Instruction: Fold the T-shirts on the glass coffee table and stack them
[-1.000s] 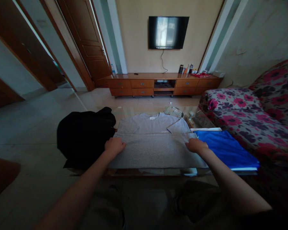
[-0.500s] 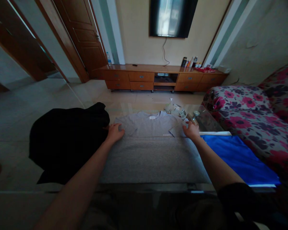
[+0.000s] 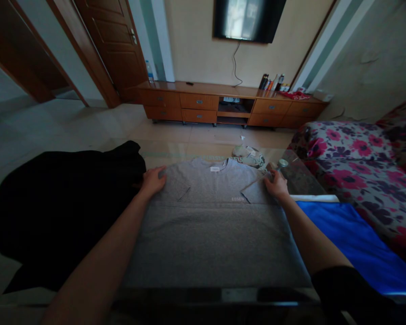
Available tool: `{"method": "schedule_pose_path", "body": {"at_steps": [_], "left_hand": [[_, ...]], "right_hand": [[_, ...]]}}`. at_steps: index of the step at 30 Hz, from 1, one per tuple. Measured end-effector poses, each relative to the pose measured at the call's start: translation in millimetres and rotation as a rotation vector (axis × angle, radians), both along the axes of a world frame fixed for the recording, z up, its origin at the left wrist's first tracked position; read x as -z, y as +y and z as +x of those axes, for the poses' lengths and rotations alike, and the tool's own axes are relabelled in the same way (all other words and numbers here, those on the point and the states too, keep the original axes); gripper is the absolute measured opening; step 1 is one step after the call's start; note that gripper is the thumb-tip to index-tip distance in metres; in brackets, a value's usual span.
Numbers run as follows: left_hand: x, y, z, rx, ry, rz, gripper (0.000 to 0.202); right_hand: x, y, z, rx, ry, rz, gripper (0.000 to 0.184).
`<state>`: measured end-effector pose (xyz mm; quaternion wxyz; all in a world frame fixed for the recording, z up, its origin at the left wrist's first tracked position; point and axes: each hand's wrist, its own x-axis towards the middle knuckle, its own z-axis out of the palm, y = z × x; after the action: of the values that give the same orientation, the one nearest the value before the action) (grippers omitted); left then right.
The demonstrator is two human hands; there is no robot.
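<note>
A grey T-shirt (image 3: 211, 216) lies flat on a glass coffee table (image 3: 292, 162), its lower half folded up over the body and its sleeves folded in. My left hand (image 3: 153, 179) rests at the shirt's left shoulder, fingers curled onto the cloth. My right hand (image 3: 274, 184) is at the right shoulder, fingers closed on the folded sleeve edge. Both arms reach forward over the shirt.
A black garment (image 3: 64, 203) lies heaped left of the shirt. A folded blue garment (image 3: 358, 243) sits to the right, beside a flowered sofa (image 3: 355, 158). Crumpled paper (image 3: 248, 155) and a small jar (image 3: 283, 163) sit at the table's far end. A wooden TV cabinet (image 3: 230, 104) lines the far wall.
Both hands have slid from the fold line up to the shirt's shoulders. The camera has leaned forward and down, so the shirt looks larger.
</note>
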<state>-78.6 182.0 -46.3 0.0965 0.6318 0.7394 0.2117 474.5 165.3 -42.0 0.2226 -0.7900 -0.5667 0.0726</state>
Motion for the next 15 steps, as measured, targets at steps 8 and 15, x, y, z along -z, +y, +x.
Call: {"method": "schedule_pose_path", "body": {"at_steps": [8, 15], "left_hand": [[-6.9, 5, -1, -0.128, -0.304, 0.109, 0.073], [-24.5, -6, 11, -0.060, -0.275, 0.171, 0.044]], "right_hand": [[-12.2, 6, -1, -0.056, 0.029, 0.102, 0.065], [-23.4, -2, -4, -0.118, 0.159, 0.196, 0.043]]}}
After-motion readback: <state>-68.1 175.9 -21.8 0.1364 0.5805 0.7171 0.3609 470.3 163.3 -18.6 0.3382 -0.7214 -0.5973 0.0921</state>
